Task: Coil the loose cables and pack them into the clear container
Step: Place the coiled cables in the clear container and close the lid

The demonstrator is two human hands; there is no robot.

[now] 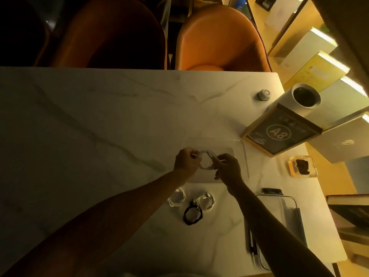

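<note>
A pale marble table [99,120] with grey veins fills the dim, warm-lit scene, with two orange chairs [219,41] pushed up to its far edge and books [317,70] stacked on a shelf to the right. On the table's right side stand a framed sign marked A8 [279,132], a white cylinder [303,98] behind it, and a small clear block with something dark inside [302,166]. The clear container [244,156] sits open near the middle, shallow and rectangular, and its lid [287,212] lies nearer on the right. Over the container's near left part, the left hand [185,162] and the right hand [227,167] both grip a coiled white cable [205,159], fingers curled on opposite sides of the loop. Nearer the person (just in front of the container) lie two more coiled white cables [176,197] [205,201] and a black coil [192,214], close together on the marble.
</note>
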